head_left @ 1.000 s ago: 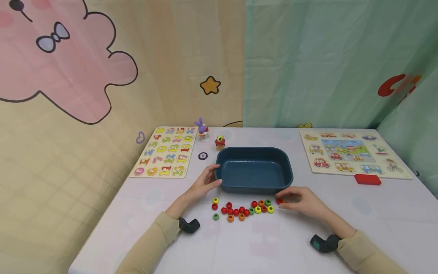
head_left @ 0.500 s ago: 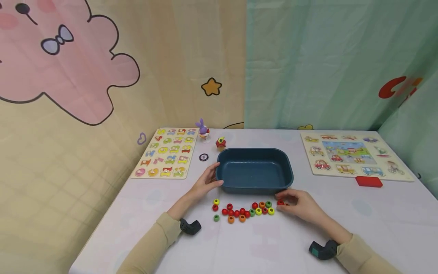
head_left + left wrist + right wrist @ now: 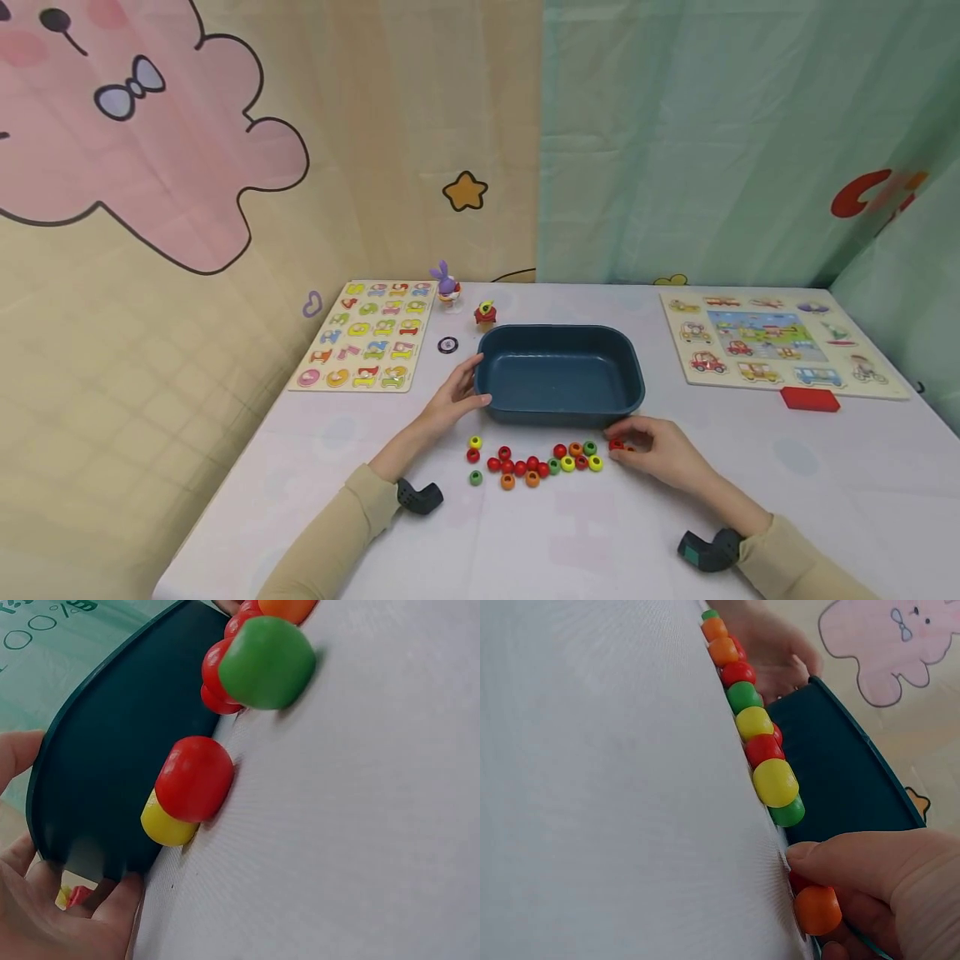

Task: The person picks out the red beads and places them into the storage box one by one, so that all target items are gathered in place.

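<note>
A dark blue rectangular tub [image 3: 558, 417] stands mid-table. My left hand [image 3: 442, 410] holds its left end, thumb at the front corner and fingers along the side; the left wrist view shows those fingers [image 3: 120, 904] against it. My right hand [image 3: 667, 450] is at the front right corner, with a red bead [image 3: 617, 445] between thumb and fingertips. Partly hidden by the thumb in the right wrist view, that bead sits beside an orange bead [image 3: 817, 910]. Several red, orange, yellow and green beads [image 3: 521, 469] lie loosely along the tub's front.
A number puzzle board [image 3: 360, 337] lies at the left, a vehicle puzzle board [image 3: 772, 333] at the right with a red block [image 3: 810, 399] by its front edge. Behind the tub are a purple-eared figurine [image 3: 447, 285], a small red figurine [image 3: 485, 313] and a round chip [image 3: 447, 345].
The head view has shifted slightly. My right wrist has moved a little left while its fingertips stay at the red bead. The left hand keeps its place on the tub.
</note>
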The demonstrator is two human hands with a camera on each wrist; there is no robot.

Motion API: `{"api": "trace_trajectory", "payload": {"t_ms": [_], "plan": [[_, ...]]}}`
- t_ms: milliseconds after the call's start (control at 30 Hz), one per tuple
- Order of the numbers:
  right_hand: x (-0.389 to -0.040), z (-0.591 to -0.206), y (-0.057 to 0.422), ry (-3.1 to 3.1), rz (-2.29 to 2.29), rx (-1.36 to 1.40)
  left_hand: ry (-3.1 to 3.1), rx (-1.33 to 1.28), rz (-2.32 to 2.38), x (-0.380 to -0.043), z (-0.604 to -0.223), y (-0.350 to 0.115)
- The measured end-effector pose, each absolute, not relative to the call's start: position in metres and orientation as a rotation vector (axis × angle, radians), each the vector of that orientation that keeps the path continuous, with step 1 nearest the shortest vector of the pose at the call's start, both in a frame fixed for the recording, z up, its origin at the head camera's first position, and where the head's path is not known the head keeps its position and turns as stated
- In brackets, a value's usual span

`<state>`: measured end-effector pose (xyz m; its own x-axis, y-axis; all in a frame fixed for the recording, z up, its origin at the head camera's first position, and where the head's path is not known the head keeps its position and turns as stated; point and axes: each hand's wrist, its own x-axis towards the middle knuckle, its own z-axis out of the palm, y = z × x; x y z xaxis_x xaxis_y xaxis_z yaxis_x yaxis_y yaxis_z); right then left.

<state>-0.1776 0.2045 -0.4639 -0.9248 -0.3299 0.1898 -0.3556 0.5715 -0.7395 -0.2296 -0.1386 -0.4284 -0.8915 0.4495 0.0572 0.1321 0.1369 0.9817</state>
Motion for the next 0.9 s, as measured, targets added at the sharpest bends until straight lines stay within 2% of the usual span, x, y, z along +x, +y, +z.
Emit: {"api": "trace_trajectory", "payload": {"t_ms": [200,400,633,767,900], "plan": [[-0.176,-0.457,0.205,-2.770,1.217,0.613,2.156,0.541,1.839,-0.231,-0.430,-0.138],[-0.172,-0.437,0.205,-2.880,1.144,0.671,2.176,0.524,1.868,-0.241,-0.448,-0.140],[-0.170,-0.410,0.195,-2.776,1.244,1.017,2.177,0.512,1.846,-0.236,-0.443,-0.142],[-0.170,-0.380,0.179,-2.586,1.322,1.170,2.177,0.513,1.856,-0.239,-0.450,-0.141],[-0.180,-0.345,0.159,-2.499,1.385,1.158,2.164,0.545,1.861,-0.238,-0.451,-0.139]]}}
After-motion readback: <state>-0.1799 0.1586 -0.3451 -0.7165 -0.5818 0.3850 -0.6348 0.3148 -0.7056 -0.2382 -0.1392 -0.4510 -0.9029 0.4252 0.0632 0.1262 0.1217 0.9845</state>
